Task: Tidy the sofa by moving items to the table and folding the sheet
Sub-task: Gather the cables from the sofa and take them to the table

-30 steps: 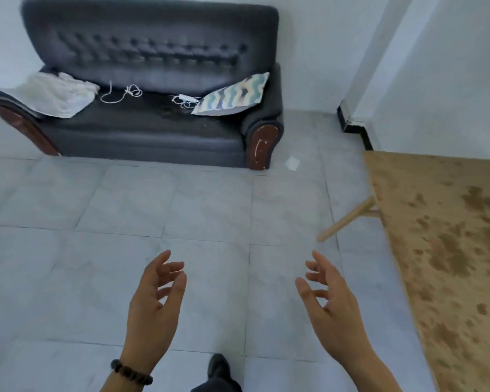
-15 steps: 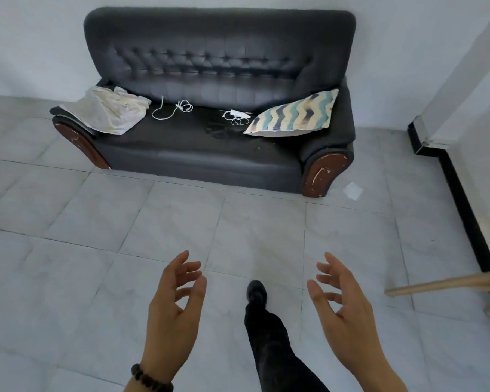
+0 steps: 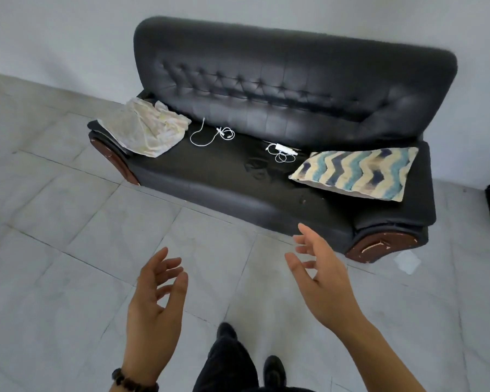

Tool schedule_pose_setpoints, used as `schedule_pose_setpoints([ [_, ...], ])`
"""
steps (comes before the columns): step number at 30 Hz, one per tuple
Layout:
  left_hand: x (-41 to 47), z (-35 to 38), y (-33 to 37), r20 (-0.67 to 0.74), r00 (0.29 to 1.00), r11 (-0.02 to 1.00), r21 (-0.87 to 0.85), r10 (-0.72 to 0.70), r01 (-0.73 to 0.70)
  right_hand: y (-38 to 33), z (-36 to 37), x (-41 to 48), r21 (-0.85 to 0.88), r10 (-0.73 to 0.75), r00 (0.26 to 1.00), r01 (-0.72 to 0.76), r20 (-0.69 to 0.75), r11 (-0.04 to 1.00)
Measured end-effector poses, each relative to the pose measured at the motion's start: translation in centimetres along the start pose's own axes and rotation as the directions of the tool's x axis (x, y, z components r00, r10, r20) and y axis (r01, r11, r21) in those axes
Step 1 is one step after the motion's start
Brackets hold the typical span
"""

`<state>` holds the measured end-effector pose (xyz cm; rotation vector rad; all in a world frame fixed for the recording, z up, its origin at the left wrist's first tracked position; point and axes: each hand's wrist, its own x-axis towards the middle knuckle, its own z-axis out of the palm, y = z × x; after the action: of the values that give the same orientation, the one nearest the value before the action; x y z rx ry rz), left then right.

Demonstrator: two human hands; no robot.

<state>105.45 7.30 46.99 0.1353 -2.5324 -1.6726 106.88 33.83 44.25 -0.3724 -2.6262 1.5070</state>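
While I'm standing on the grey tiled floor [image 3: 54, 278], the black tufted leather sofa [image 3: 294, 80] fills most of what I can see, backed up against a white wall. Everything on it sits on the seat or the arms, so think of it as the container here.

Biggest item on it is the zigzag cushion [image 3: 354, 172], blue and cream, lying at the right end of the seat and tilted up toward the right armrest. Next is the sheet [image 3: 145, 130], a pale crumpled heap at the left end, half on the seat and half draped over the left armrest.

My left hand [image 3: 153, 304] and right hand [image 3: 320, 281] are both held out over the floor in front of the sofa, palms roughly facing each other, fingers loosely spread, holding nothing and touching nothing.

Smaller stuff: a loose white cable [image 3: 207, 137] lies just beside the sheet near the back of the seat. A small white charger [image 3: 282, 149] with its cord coiled sits between that cable and the cushion, closer to the cushion. A scrap of white paper [image 3: 407, 261] lies on the floor by the sofa's right foot. There's a dark bead bracelet [image 3: 130, 381] on my left wrist.
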Motion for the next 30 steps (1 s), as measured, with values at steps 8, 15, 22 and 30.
schedule_pose_setpoints([
  [8,20.2,5.6,-4.1,0.078,0.993,0.995,-0.053,-0.083,0.088,-0.4,6.5,19.1,-0.044,0.11,0.994,-0.108,0.024,0.993],
  [15,41.2,10.6,0.0,0.262,0.964,0.998,0.023,0.053,-0.061,-3.0,7.2,34.0,-0.041,0.185,0.978,-0.19,-0.091,0.981],
  [22,55.8,18.8,0.7,0.366,0.927,0.993,0.048,0.086,-0.111,-0.7,9.2,45.8,0.088,0.327,0.926,-0.316,-0.187,0.945],
  [30,66.8,27.5,-3.4,0.395,0.918,0.987,0.157,-0.041,-0.023,5.4,11.4,60.7,0.038,0.39,0.919,-0.388,-0.066,0.921],
])
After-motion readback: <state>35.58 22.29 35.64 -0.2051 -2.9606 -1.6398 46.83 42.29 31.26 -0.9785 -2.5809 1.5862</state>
